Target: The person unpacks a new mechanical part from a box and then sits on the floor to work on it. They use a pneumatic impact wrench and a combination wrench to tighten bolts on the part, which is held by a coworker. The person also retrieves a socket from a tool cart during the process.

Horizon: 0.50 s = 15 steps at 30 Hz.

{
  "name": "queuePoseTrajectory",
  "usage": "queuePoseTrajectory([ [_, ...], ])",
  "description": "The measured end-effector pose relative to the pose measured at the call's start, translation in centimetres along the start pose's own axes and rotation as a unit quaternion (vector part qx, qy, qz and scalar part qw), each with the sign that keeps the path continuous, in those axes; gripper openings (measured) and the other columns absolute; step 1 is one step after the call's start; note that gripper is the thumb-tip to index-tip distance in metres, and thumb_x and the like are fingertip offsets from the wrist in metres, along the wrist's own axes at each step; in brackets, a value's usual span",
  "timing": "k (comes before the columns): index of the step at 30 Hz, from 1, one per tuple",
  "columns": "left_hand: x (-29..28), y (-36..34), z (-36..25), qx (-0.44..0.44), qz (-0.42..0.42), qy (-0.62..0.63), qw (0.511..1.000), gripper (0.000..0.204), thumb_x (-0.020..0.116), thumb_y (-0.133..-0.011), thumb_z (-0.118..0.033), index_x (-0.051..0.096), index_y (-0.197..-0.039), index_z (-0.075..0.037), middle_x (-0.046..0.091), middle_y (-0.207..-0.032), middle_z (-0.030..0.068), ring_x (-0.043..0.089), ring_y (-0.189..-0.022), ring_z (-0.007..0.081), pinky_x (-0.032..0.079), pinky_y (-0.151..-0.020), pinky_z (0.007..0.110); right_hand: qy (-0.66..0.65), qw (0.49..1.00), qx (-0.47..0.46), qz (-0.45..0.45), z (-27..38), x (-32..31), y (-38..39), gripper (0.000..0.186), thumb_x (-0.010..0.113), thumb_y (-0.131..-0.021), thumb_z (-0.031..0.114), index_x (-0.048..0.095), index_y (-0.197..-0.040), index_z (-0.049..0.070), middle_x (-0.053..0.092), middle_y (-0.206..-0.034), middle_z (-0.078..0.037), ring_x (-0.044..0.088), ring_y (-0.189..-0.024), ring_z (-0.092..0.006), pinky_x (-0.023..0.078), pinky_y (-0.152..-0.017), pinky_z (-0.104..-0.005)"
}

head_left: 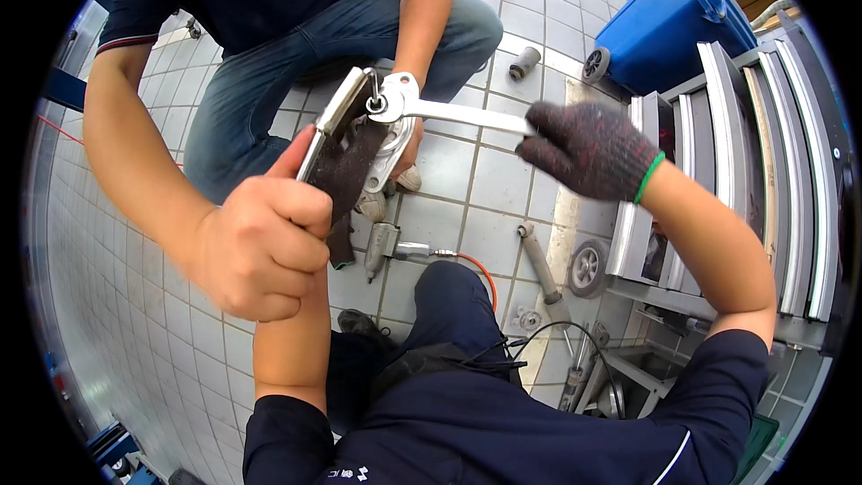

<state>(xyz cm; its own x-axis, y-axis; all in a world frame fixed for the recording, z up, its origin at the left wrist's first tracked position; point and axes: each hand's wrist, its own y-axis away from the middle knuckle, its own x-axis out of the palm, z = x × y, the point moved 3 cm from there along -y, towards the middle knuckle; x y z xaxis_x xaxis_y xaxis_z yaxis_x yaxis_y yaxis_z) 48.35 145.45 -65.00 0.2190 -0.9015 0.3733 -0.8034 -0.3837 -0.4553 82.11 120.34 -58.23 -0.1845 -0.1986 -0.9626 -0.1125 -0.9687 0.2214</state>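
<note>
A workshop: tool cabinet [790, 180], air impact wrench [382, 247], tiled floor [467, 189].

Brake shoe [346, 157] sits centre, between the wearer and a co-worker squatting behind it. Left hand [260, 247] is on the shoe's lower left end. Wrench [449, 112] runs right from the shoe's top to right hand [588, 148]. Co-worker's hand [406, 148] is behind the shoe, touching it. Air tool [382, 247] lies on the floor [126, 251] below the shoe, hose [476, 265] trailing right. Tool cabinet [763, 171] stands far right, drawers out; bin [664, 22] behind it. Socket [523, 63] lies on the floor left of the bin
</note>
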Motion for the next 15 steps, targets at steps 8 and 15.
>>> queuePoseTrajectory([
  [8,2.0,0.0,0.6,-0.180,0.232,0.076,0.953,0.041,0.038,-0.113,-0.032,0.041,-0.082,-0.006,0.042,-0.070,0.0010,0.048,-0.056,0.0120,0.039,-0.054,0.024,-0.429,0.879,-0.003,0.209,13.1,3.7,3.2,0.023,0.060,-0.106,0.022,0.066,-0.116,0.002,0.067,-0.097,-0.014,0.073,-0.087,-0.0243,0.061,-0.073,-0.0386],
  [15,4.2,-3.2,-5.2,0.161,0.593,-0.393,0.684,0.033,0.032,-0.115,-0.010,0.039,-0.084,-0.005,0.040,-0.071,0.0007,0.049,-0.057,0.0100,0.038,-0.053,0.020,-0.684,0.703,0.096,0.171,18.4,5.5,1.4,0.030,0.057,-0.110,0.027,0.062,-0.124,0.001,0.071,-0.097,-0.011,0.075,-0.091,-0.0195,0.062,-0.081,-0.0352],
])
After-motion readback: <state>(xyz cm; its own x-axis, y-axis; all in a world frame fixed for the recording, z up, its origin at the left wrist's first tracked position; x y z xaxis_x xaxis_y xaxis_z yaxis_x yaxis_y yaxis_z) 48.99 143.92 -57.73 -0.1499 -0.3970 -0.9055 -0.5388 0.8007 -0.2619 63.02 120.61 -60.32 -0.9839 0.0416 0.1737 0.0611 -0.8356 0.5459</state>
